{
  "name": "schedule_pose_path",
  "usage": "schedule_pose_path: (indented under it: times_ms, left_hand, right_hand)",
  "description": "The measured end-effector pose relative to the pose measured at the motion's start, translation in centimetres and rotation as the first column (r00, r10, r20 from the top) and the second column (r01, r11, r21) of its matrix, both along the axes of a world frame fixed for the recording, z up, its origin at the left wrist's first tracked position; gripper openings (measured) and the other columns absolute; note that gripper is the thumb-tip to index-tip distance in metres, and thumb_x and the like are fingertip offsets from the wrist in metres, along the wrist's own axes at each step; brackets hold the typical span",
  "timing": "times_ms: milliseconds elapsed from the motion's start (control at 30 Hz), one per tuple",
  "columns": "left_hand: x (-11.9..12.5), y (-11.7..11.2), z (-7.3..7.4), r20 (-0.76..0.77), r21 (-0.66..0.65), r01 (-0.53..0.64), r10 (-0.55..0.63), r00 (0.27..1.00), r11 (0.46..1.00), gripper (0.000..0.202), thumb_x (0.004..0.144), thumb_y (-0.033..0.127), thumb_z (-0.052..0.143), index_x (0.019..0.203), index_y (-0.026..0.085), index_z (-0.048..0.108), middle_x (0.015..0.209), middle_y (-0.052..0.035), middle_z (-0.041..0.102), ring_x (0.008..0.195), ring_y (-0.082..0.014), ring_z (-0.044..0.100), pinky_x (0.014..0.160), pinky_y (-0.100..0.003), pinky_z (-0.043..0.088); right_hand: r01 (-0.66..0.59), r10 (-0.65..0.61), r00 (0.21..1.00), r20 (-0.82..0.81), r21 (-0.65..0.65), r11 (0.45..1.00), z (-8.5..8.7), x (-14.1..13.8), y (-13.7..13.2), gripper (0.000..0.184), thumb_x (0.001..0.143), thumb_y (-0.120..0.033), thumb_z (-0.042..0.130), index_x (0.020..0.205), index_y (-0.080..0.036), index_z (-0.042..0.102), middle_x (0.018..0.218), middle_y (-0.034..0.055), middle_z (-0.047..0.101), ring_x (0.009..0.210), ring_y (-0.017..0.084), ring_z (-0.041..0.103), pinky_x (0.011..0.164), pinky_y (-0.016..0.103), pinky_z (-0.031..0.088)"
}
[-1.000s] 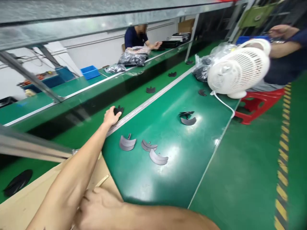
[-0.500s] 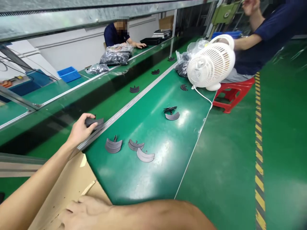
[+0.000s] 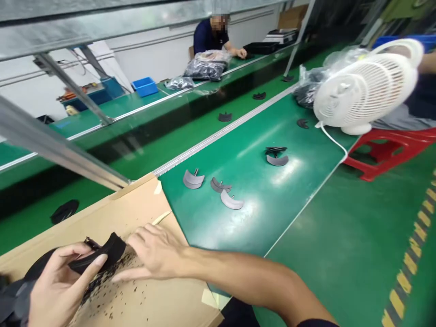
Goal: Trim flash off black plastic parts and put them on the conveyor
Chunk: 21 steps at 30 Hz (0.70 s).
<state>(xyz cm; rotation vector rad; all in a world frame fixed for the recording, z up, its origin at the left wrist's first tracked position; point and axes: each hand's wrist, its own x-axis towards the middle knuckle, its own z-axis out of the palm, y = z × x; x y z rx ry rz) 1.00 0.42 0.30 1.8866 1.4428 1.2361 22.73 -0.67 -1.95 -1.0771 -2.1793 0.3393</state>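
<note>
Vs. 0.5 s ago: L hand (image 3: 64, 274) is back from beyond the metal rail (image 3: 218, 134) w/ the black curved part (image 3: 114, 250), now pinched betw. thumb & fingers above the cardboard (image 3: 184, 293); R hand (image 3: 155, 254) is raised next to it, thumb & fingers apart, nothing seen in its grip, contact w/ part unclear. Black bits (image 3: 98, 288) litter the cardboard below. Adj. green table (image 3: 211, 234) carries more gray curved pcs (image 3: 232, 200), approx. unmoved. Room: white fan (image 3: 368, 95), red stool (image 3: 388, 145), co-worker (image 3: 206, 36) opp. side.

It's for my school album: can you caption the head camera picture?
The left hand holds a curved black piece near the right hand, over brown cardboard dotted with black specks.
</note>
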Motion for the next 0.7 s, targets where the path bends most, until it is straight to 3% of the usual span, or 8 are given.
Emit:
schedule_pose_path:
  times_ms: [67,133,200,333,400,467,567,700]
  left_hand:
    - [0.5,-1.6,-0.2,-0.002,0.017,-0.015,0.015,1.000,1.000,0.023,0.074,0.040,0.078,0.086,0.027,0.062,0.079,-0.0003,0.061,0.072,-0.0213,0.058,0.050,-0.031,0.051]
    - [1.4,-2.8,0.0,-0.011,0.031,0.101,-0.101,0.995,0.994,0.020,0.081,0.039,0.074,0.082,0.024,0.059,0.073,0.0005,0.059,0.065,-0.0176,0.058,0.053,-0.029,0.052]
    - [1.7,-3.4,0.6,-0.075,-0.027,0.195,-0.196,0.978,0.980,0.018,0.090,0.034,0.066,0.080,0.021,0.057,0.071,0.0012,0.059,0.064,-0.0141,0.059,0.058,-0.024,0.053]
    - [-1.5,-2.9,1.9,-0.304,-0.111,0.327,-0.345,0.888,0.938,0.023,0.096,0.033,0.058,0.114,0.018,0.061,0.112,-0.0097,0.069,0.104,-0.0197,0.067,0.093,-0.032,0.055]
    - [-4.6,-2.7,2.6,-0.481,-0.114,0.243,-0.267,0.835,0.963,0.025,0.097,0.031,0.055,0.118,0.018,0.061,0.118,-0.0110,0.068,0.109,-0.0213,0.065,0.097,-0.035,0.053]
    - [-7.7,-2.7,3.1,-0.673,-0.120,0.031,-0.105,0.732,0.992,0.019,0.098,0.029,0.052,0.109,0.018,0.063,0.108,-0.0096,0.070,0.102,-0.0218,0.066,0.093,-0.037,0.053]
    - [-11.0,-2.9,2.8,-0.847,-0.129,-0.271,0.036,0.530,0.954,0.015,0.096,0.029,0.054,0.096,0.016,0.062,0.093,-0.0095,0.069,0.089,-0.0242,0.065,0.084,-0.038,0.053]
    - [-12.4,-3.5,1.4,-0.862,-0.134,-0.385,0.084,0.499,0.913,0.026,0.088,0.035,0.067,0.101,0.015,0.057,0.091,-0.0109,0.068,0.086,-0.0277,0.067,0.072,-0.034,0.052]
  right_hand:
    - [-0.050,0.046,0.993,-0.110,-0.037,0.998,0.0,-0.2,-0.3,0.048,0.088,-0.060,0.071,0.105,-0.017,0.057,0.098,0.0058,0.068,0.093,0.021,0.063,0.079,0.028,0.051]
    - [-0.085,0.063,0.972,-0.224,-0.091,0.992,0.2,-0.4,-0.7,0.034,0.090,-0.048,0.075,0.097,-0.021,0.058,0.089,0.0010,0.068,0.082,0.018,0.064,0.071,0.025,0.049]
    - [-0.151,0.114,0.953,-0.281,-0.113,0.982,0.5,-0.5,-0.8,0.018,0.097,-0.035,0.067,0.090,-0.021,0.057,0.082,-0.0002,0.066,0.074,0.016,0.062,0.067,0.024,0.047]
    - [-0.277,0.203,0.896,-0.395,-0.139,0.951,0.8,-0.5,0.7,0.020,0.103,-0.026,0.050,0.084,-0.020,0.053,0.076,0.0023,0.061,0.068,0.017,0.056,0.062,0.027,0.042]
    - [-0.241,0.158,0.906,-0.392,-0.172,0.955,0.8,-0.6,1.5,0.024,0.102,-0.031,0.053,0.081,-0.021,0.052,0.071,0.0010,0.057,0.063,0.017,0.053,0.059,0.027,0.039]
    - [-0.207,0.120,0.924,-0.363,-0.211,0.955,0.7,-0.7,2.0,0.029,0.102,-0.036,0.054,0.077,-0.021,0.051,0.067,-0.0005,0.054,0.058,0.016,0.049,0.056,0.027,0.036]
    - [-0.170,0.080,0.939,-0.333,-0.249,0.954,0.9,-0.7,1.9,0.034,0.101,-0.042,0.054,0.074,-0.022,0.049,0.064,-0.0012,0.052,0.056,0.015,0.045,0.055,0.027,0.034]
    - [-0.148,0.050,0.945,-0.324,-0.285,0.947,1.2,-0.8,1.7,0.036,0.101,-0.046,0.053,0.074,-0.022,0.050,0.065,-0.0007,0.052,0.057,0.015,0.045,0.055,0.027,0.035]
